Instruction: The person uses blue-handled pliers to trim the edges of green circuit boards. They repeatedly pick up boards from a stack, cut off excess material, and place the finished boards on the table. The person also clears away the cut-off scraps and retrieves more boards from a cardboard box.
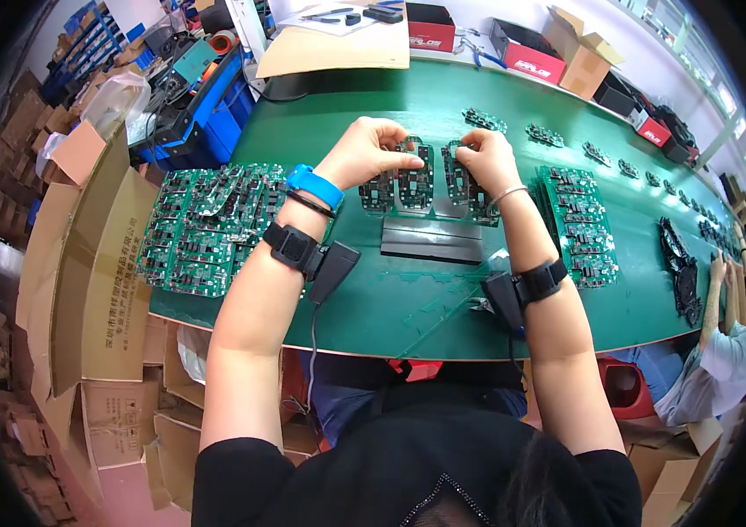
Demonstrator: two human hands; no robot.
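My left hand (373,154) pinches the upper edge of a green circuit board (415,180) with dark components. In my right hand (489,160), thumb and fingers close on the top of another circuit board panel section (458,180). Both pieces stand upright side by side, with a narrow gap between them; whether they are still joined lower down I cannot tell. Just in front of them lies a long black block (431,241). A broad pile of board panels (206,233) sits left of my left forearm, and a stack of panels (579,228) stands beyond my right wrist.
Small separated boards (545,135) run in a line along the right of the green table (355,307). Thin green strips (430,325) lie near its front edge. Tall cardboard (109,272) stands at the left. Another person's hands (724,272) work near black parts (680,272) at far right.
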